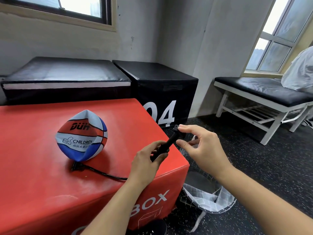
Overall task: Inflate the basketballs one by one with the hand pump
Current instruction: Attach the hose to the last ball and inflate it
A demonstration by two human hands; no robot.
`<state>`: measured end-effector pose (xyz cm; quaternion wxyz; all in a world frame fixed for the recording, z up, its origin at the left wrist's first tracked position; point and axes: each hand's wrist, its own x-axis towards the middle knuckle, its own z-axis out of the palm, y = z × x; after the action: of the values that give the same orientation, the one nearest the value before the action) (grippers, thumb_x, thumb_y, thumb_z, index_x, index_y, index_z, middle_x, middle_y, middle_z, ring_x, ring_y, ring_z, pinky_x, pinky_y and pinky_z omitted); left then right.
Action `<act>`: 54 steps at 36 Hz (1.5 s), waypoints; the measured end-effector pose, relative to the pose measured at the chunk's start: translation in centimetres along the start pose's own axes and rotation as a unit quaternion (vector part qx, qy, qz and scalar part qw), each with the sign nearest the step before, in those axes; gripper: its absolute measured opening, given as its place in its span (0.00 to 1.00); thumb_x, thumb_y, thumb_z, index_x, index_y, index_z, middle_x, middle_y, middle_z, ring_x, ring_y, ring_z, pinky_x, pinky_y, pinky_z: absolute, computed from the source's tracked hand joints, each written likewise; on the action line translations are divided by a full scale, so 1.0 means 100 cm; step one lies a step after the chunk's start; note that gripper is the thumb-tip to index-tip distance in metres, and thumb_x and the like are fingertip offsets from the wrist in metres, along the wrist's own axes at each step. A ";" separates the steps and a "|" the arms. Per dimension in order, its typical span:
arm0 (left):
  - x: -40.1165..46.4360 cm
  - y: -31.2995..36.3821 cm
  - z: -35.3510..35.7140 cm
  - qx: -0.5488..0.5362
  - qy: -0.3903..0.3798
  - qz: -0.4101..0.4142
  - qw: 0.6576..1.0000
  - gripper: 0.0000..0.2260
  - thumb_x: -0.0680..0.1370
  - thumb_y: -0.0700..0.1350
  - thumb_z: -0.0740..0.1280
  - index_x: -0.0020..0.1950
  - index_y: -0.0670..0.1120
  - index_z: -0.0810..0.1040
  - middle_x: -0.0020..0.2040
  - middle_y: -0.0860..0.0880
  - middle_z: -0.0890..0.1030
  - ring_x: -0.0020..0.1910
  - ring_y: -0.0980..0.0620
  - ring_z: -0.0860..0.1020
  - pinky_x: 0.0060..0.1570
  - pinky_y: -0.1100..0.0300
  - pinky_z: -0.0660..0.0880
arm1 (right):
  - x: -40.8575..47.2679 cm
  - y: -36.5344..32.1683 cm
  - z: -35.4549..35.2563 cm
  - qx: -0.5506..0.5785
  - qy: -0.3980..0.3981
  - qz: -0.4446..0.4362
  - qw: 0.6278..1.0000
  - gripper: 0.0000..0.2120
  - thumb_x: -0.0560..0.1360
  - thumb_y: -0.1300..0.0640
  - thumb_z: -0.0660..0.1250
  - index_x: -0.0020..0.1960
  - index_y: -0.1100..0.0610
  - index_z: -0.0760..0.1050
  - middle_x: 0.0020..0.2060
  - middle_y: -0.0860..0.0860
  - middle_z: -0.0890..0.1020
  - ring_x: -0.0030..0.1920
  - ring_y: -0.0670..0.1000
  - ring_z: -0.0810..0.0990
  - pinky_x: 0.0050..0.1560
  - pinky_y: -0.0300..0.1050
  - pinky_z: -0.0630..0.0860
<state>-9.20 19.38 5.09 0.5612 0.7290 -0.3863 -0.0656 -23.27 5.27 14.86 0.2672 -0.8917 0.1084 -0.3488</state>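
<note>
A deflated red, white and blue basketball (82, 135) marked "CHILDREN" stands crumpled on the red box (33, 167). A black hose (101, 173) runs from under the ball toward my left hand. My left hand (149, 160) grips the barrel of the black hand pump (169, 143), which tilts up to the right over the box's corner. My right hand (199, 146) is at the pump's top handle, index fingertip touching the handle's end and thumb just below it, the other fingers loosely bent.
Black padded boxes (157, 78), one marked "04", stand behind the red box. A mesh laundry basket (208, 197) sits on the dark speckled floor right of the red box. A white-framed black bench (264, 92) stands by the window at right.
</note>
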 end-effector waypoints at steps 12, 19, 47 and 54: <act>-0.002 -0.001 0.003 0.023 0.005 0.014 1.000 0.17 0.80 0.54 0.74 0.66 0.69 0.77 0.56 0.65 0.84 0.57 0.64 0.81 0.59 0.50 0.81 | -0.010 0.008 0.020 -0.045 -0.083 0.009 0.996 0.16 0.75 0.56 0.79 0.63 0.49 0.84 0.61 0.36 0.82 0.61 0.37 0.80 0.59 0.28 0.74; -0.008 0.001 0.003 0.025 0.001 0.015 1.000 0.16 0.80 0.53 0.74 0.65 0.69 0.77 0.56 0.65 0.84 0.57 0.63 0.82 0.59 0.48 0.81 | -0.014 0.010 0.027 0.007 -0.086 0.035 0.996 0.16 0.75 0.54 0.79 0.59 0.45 0.79 0.55 0.38 0.82 0.60 0.41 0.80 0.54 0.44 0.82; -0.009 0.005 0.005 0.013 -0.018 0.030 0.999 0.14 0.80 0.50 0.74 0.63 0.66 0.80 0.55 0.65 0.85 0.57 0.64 0.81 0.60 0.60 0.76 | -0.011 -0.005 -0.043 0.068 0.103 0.005 0.992 0.18 0.76 0.57 0.78 0.65 0.49 0.83 0.60 0.38 0.84 0.58 0.43 0.84 0.55 0.41 0.81; -0.005 0.002 0.000 -0.008 -0.009 0.028 1.000 0.14 0.81 0.49 0.74 0.61 0.67 0.80 0.55 0.64 0.85 0.58 0.65 0.81 0.57 0.65 0.75 | -0.007 -0.001 -0.024 0.041 0.033 -0.019 0.998 0.23 0.76 0.57 0.78 0.70 0.49 0.80 0.67 0.38 0.80 0.64 0.36 0.79 0.55 0.36 0.80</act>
<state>-9.68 19.67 5.11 0.5648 0.7131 -0.4109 -0.0598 -25.45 4.69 16.01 0.2927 -0.8700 0.0859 -0.3873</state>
